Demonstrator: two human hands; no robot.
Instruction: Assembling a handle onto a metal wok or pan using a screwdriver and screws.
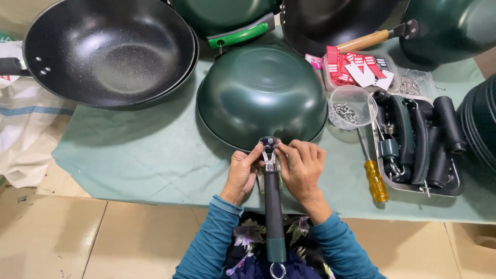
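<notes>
- At about 10 o'clock from the hands, an upright black wok (109, 49) with a speckled inside sits on the green-covered tabletop (155, 160), its dark handle running off the left edge over a white sack (23, 129).
- The left hand (242, 173) has its fingers narrowed around the metal bracket (269, 150) at the top of a long black handle (273, 206); thumb and forefinger pinch the bracket's left side.
- The handle runs from the bracket at 12 o'clock back toward the person's lap at 6 o'clock, ending in a dark green cap and a metal ring. It looks stiff and fairly light, with a smooth grip best held along its middle.
- Directly at 12 o'clock, touching the bracket, an upturned dark green wok (261, 93) lies dome-up. It looks heavy, rigid and glossy enough to slip, so the rim nearest the bracket seems the surest hold.
- The right hand (302, 168) curls closely on the bracket's right side, fingertips pressing it against the wok's rim.
- At 2 o'clock stands a clear cup (352, 107) of small screws, with a clear tub of red-and-white tags (357, 67) behind it.
- At 3 o'clock a yellow-handled screwdriver (375, 178) lies just beside a metal tray (454, 188) of spare black and green handles.
</notes>
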